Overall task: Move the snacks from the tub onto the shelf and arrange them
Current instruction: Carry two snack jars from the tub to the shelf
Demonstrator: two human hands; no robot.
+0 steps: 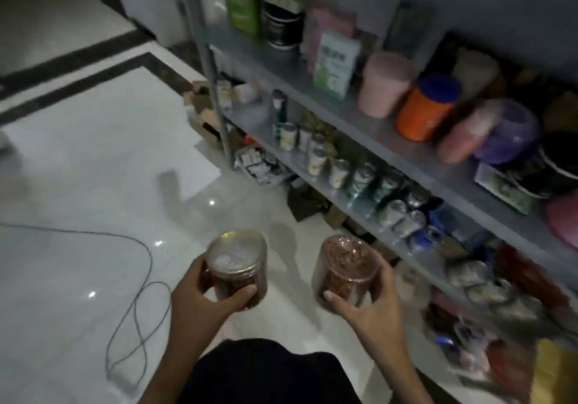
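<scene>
My left hand (200, 297) grips a clear snack jar (237, 266) with a shiny foil top and dark reddish contents. A second clear jar (344, 270) of brown snack pieces sits in my right hand (366, 306), tilted slightly. Both jars hang over the white floor, in front of the grey metal shelf unit (369, 128) that runs along the right. The tub is not in view.
The shelves hold an orange jar with a blue lid (428, 109), a pink tub (383, 82), a green-white box (336, 62), a row of small cans (337, 169) and snack packets (488, 291). A grey cable (137, 297) loops on the floor at left. Boxes (203, 106) lie by the shelf post.
</scene>
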